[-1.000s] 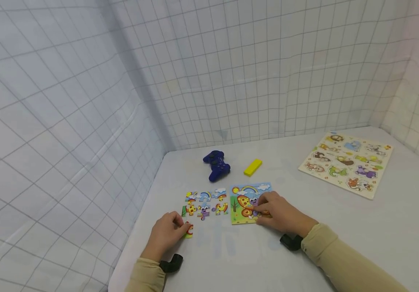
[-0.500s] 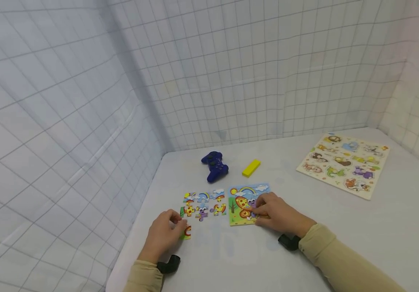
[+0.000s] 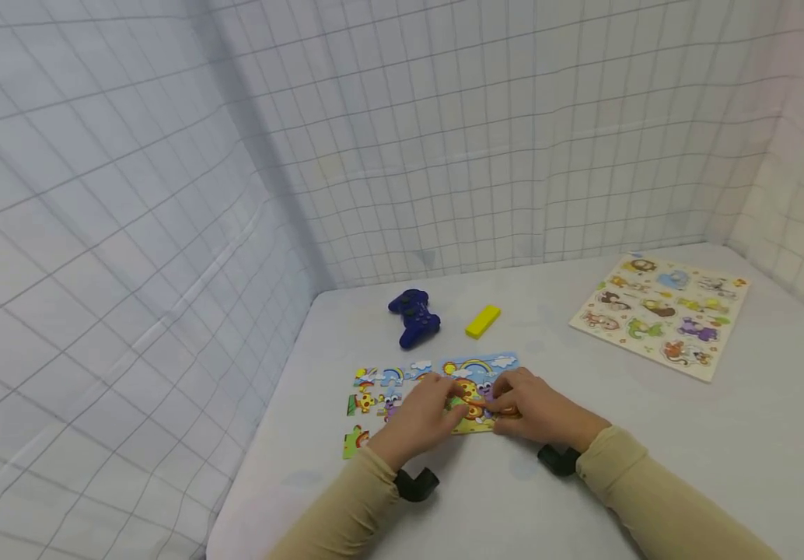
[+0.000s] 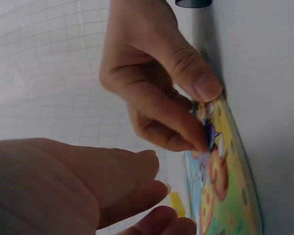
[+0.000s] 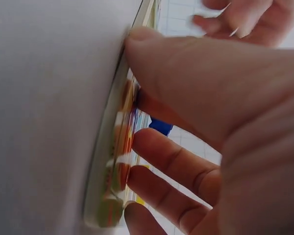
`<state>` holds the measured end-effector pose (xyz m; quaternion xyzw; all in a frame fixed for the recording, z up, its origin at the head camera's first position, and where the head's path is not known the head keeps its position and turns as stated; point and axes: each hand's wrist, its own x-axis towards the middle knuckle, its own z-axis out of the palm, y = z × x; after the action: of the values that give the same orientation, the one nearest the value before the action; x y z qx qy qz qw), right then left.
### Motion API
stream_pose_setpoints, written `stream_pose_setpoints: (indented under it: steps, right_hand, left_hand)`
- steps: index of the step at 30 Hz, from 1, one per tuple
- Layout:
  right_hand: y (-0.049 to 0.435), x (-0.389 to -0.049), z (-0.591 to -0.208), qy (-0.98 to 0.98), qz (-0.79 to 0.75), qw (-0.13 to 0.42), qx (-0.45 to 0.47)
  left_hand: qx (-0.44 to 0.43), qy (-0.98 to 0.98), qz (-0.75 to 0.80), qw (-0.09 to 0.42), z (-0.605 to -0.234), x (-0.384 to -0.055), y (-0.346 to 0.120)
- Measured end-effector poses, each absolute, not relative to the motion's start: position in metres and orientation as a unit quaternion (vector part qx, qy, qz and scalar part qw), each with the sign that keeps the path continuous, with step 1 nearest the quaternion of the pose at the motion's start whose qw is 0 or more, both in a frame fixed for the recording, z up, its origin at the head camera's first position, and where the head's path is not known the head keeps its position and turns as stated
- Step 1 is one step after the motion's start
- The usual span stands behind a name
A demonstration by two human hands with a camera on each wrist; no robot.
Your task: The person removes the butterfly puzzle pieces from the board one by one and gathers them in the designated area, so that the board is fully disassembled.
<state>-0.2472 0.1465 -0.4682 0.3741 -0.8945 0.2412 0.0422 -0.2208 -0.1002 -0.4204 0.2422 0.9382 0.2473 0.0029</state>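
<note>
My right hand (image 3: 538,408) rests on the butterfly picture puzzle board (image 3: 496,362). Its thumb (image 5: 144,41) lies at the board's near edge, while several fingers (image 5: 159,142) touch the printed surface. Over the board's left side is my left hand (image 3: 419,420), nothing visible between its parted thumb and fingers. That hand also shows in the left wrist view, its fingers (image 4: 142,193) beside the board (image 4: 225,191). Loose jigsaw pieces lie left of the board: a rainbow piece (image 3: 393,376), a yellow piece (image 3: 363,402) and a green corner piece (image 3: 354,443). My left hand partly hides others.
Behind the pieces lies a blue game controller (image 3: 414,319), with a yellow block (image 3: 483,321) to its right. A wooden animal puzzle board (image 3: 661,315) lies far right on the white table (image 3: 500,513). Grid-patterned cloth walls (image 3: 430,155) stand around it.
My left hand has moved right, from the green corner piece to the butterfly board's left side. That piece is now uncovered in the bottom row. My right hand has stayed on the board.
</note>
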Motion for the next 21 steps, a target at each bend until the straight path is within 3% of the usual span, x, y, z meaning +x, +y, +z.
stream_pose_setpoints:
  steps: [4,10,13,17,21]
  right_hand:
    - [0.148,-0.247,-0.469,-0.890,0.258,0.051,0.372]
    - [0.140,-0.248,-0.464,-0.869,0.374,0.140,0.292]
    - [0.137,-0.249,-0.464,-0.867,0.400,0.178,0.240]
    - [0.140,-0.248,-0.471,-0.882,0.376,0.186,0.213]
    - [0.144,-0.245,-0.478,-0.887,0.353,0.174,0.243]
  left_hand:
    - [0.250,0.946,0.206,0.024,-0.436,-0.235,-0.076]
    - [0.255,0.946,0.197,-0.049,-0.456,-0.242,-0.073]
    - [0.260,0.939,0.220,-0.056,-0.458,-0.243,-0.075]
    - [0.262,0.936,0.232,-0.033,-0.457,-0.242,-0.076]
    - [0.266,0.939,0.217,-0.026,-0.457,-0.239,-0.075]
